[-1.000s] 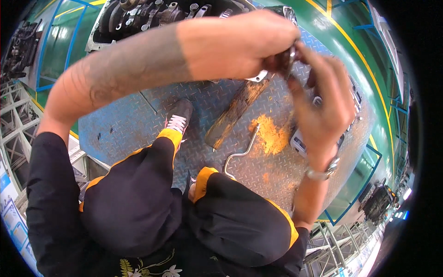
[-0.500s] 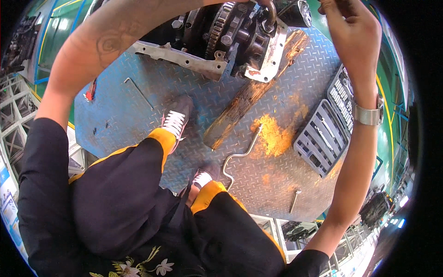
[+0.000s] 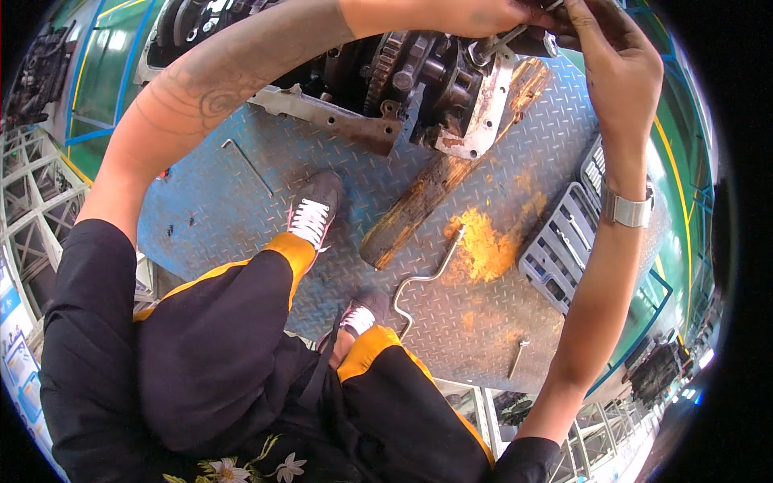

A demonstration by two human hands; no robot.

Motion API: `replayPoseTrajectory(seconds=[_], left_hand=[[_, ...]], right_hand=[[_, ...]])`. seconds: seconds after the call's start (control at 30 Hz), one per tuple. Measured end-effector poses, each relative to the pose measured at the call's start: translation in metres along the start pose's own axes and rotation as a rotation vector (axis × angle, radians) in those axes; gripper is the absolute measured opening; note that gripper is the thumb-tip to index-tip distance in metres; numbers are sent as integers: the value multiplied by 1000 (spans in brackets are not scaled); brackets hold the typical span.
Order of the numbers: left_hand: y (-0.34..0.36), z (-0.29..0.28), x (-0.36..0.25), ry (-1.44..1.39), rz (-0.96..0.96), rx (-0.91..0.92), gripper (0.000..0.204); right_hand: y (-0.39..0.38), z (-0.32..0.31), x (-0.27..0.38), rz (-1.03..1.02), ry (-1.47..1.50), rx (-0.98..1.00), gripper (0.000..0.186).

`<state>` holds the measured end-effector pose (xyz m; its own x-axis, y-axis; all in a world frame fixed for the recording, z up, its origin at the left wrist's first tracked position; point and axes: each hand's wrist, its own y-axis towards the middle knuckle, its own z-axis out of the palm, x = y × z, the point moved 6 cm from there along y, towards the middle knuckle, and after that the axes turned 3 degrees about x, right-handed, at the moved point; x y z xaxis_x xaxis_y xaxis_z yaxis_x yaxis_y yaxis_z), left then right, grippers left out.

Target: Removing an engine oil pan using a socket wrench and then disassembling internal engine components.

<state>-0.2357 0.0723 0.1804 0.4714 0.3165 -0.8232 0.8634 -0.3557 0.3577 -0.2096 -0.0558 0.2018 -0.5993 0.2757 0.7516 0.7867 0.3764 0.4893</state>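
A dirty engine block (image 3: 330, 121) lies with its underside open at the top of the view, showing a toothed gear (image 3: 386, 72) and a pale flange (image 3: 483, 129). Stretched across it, my left hand (image 3: 471, 16) is closed near the block's right end; its fingertips are dark and partly cut off. From beneath that hand a slim metal bar (image 3: 509, 37), perhaps a wrench, slants down toward the block. My right hand (image 3: 616, 56) is bent close to the left fingertips, its thumb and fingers pressed together at the upper edge. What either hand grips is mostly hidden.
A scorched wooden beam (image 3: 427, 193) runs under the block on the diamond-plate platform (image 3: 322, 282). Around it lie a hex key (image 3: 248, 167), a bent crank handle (image 3: 427, 278), orange powder (image 3: 483, 245), a small tool (image 3: 518, 360) and a toolbox (image 3: 560, 245), partly behind my right arm.
My left hand has come into view and drawn close to the right hand, its forearm now farther over the block. The block sits slightly lower and more rightward in the picture.
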Motion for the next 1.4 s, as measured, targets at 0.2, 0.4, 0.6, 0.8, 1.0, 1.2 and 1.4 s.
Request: replayPoseTrajectory(seconds=[0.2, 0.4, 0.6, 0.8, 1.0, 1.2, 1.4], left_hand=[[16, 2, -16, -73, 105, -71, 14], [8, -2, 22, -16, -120, -6, 15], [3, -5, 24, 56, -161, 19, 18], [2, -11, 20, -6, -202, -18, 24], [2, -12, 32, 84, -307, -64, 25], [5, -7, 45, -66, -349, -37, 24], [-6, -19, 33, -29, -326, -102, 23]], right_hand=[[47, -35, -82, 275, 228, 443, 11], [1, 4, -1, 22, -7, 0, 10], [16, -2, 2, 150, 28, 65, 17], [26, 0, 22, 86, -257, 166, 27], [34, 3, -5, 52, -86, 178, 27], [32, 15, -25, 114, 253, 105, 35], [24, 35, -12, 126, 167, -112, 40]])
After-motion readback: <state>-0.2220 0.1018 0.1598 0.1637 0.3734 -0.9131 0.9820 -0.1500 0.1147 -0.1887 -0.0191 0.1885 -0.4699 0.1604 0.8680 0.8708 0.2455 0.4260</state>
